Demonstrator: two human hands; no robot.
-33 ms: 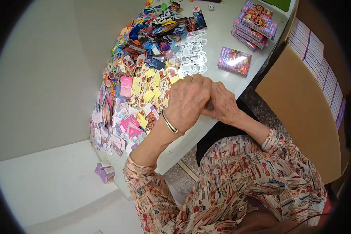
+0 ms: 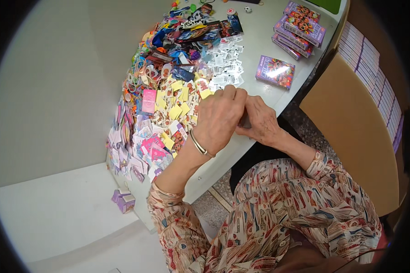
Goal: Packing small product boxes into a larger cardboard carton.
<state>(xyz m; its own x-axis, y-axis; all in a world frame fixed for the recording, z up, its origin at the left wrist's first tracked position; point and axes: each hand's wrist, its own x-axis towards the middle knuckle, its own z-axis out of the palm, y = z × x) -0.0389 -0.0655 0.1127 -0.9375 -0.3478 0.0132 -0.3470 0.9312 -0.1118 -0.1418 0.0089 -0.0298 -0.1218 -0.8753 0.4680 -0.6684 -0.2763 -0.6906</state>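
Over the table's near edge my left hand [image 2: 222, 114] and my right hand [image 2: 261, 122] are close together, fingers curled inward around something between them. Only a small greyish patch of it shows in the gap; the rest is hidden by my hands. A silver bangle [image 2: 197, 144] circles my left wrist. Just beyond and left of my left hand lie small printed pieces with yellow squares [image 2: 175, 112]. Small white packets [image 2: 227, 60] are spread beyond the hands. To the right of them a purple printed box [image 2: 275, 72] lies flat on the table.
Several purple boxes [image 2: 304, 31] are stacked at the far right. Below the table's right edge stands a large cardboard carton [image 2: 351, 118] with rows of boxes. A heap of small toys and wrappers [image 2: 161, 50] runs along the left. A small purple carton [image 2: 123, 201] stands at lower left.
The whole view has shifted very slightly. My hands keep the same closed hold, with no clear movement.
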